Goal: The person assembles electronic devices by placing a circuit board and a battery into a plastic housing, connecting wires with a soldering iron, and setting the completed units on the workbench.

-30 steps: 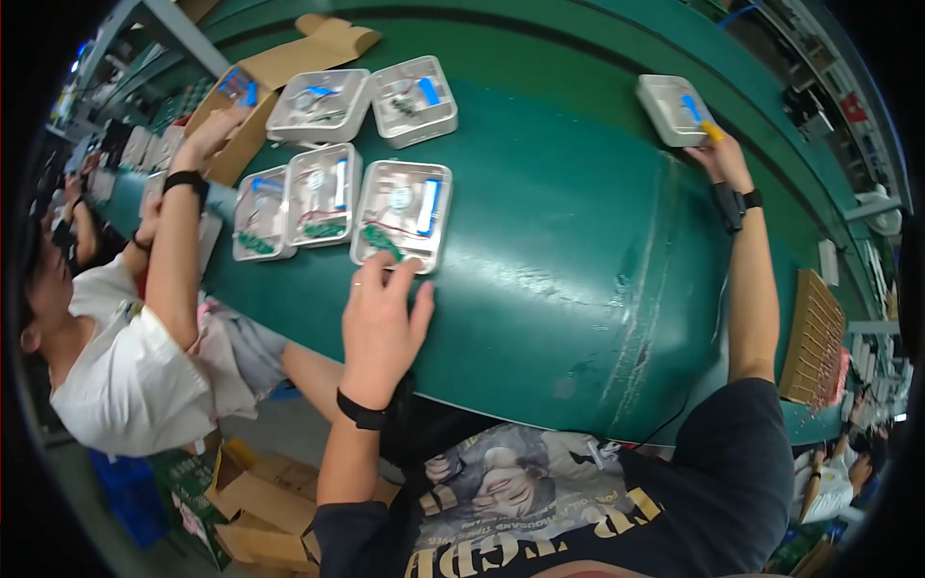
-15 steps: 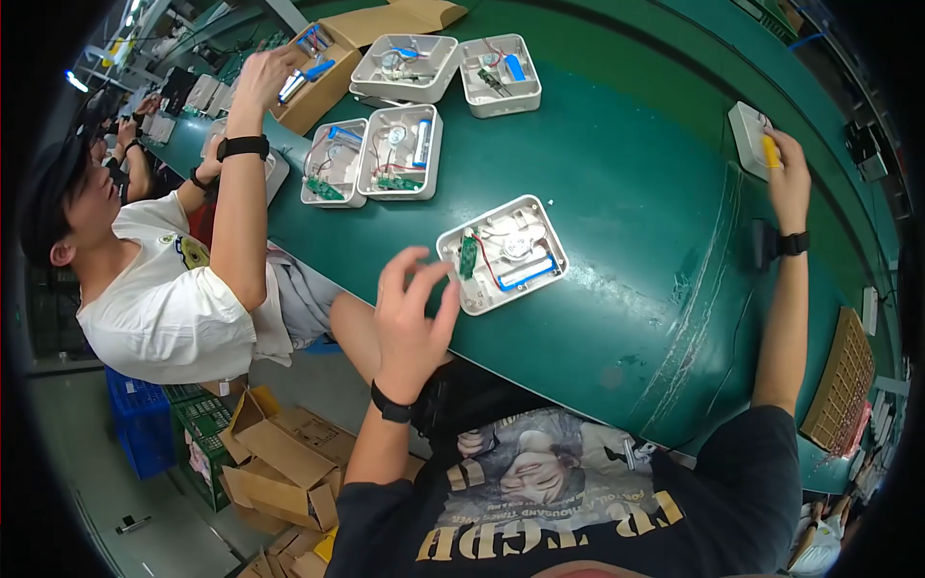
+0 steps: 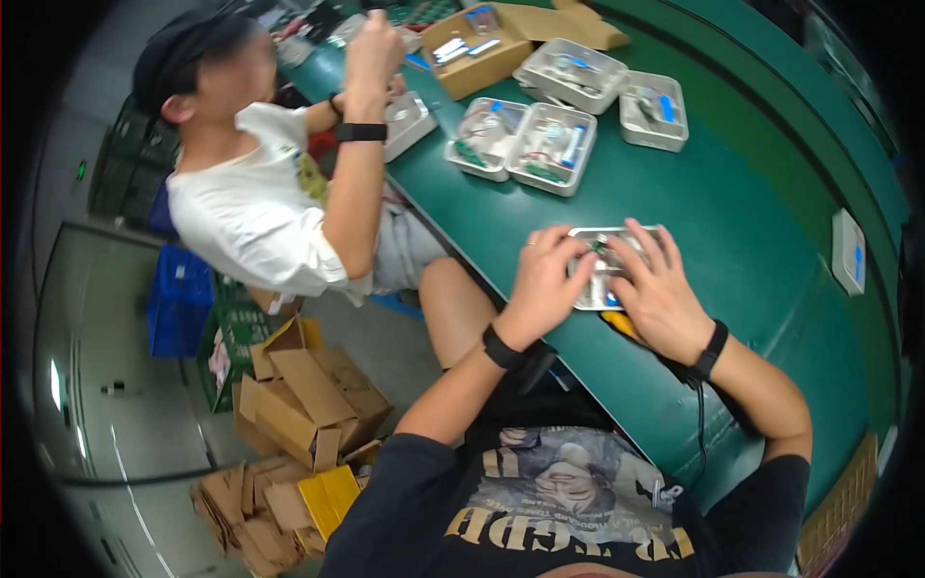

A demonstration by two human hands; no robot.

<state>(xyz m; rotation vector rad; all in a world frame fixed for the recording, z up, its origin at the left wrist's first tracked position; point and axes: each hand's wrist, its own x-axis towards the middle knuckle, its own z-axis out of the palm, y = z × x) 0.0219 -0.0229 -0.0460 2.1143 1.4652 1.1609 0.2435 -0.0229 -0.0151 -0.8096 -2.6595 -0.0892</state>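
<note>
Beneath both my hands spreads the green table (image 3: 761,207); I reckon the clock from the box I am touching. A co-worker (image 3: 251,212) in a white shirt sits at 10 o'clock. Opened cardboard boxes (image 3: 323,395) lie on the floor at 8, a blue crate (image 3: 178,299) at 9. On the tabletop at 11 stands a carton (image 3: 499,69) of blue and silvery pieces, and nearer, between 11 and 1, a cluster of open white boxes (image 3: 545,183). One lone white box (image 3: 845,231) sits at 3, well apart.

My left hand (image 3: 546,284) is at 9 and my right hand (image 3: 670,308) at 3, fingers spread over the rim and interior of the white box (image 3: 590,303); I cannot tell whether either closes on it. It looks light and stiff, with smooth walls that may slide, so I judge opposite outer walls the safest hold. A yellow handle (image 3: 621,326) shows at 6, under my right palm; whether I grip it is hidden. Inside, the green circuit board (image 3: 599,243) at 11 and a small blue-and-white piece (image 3: 611,299) at 6 seem the fragile parts, better not pressed.
</note>
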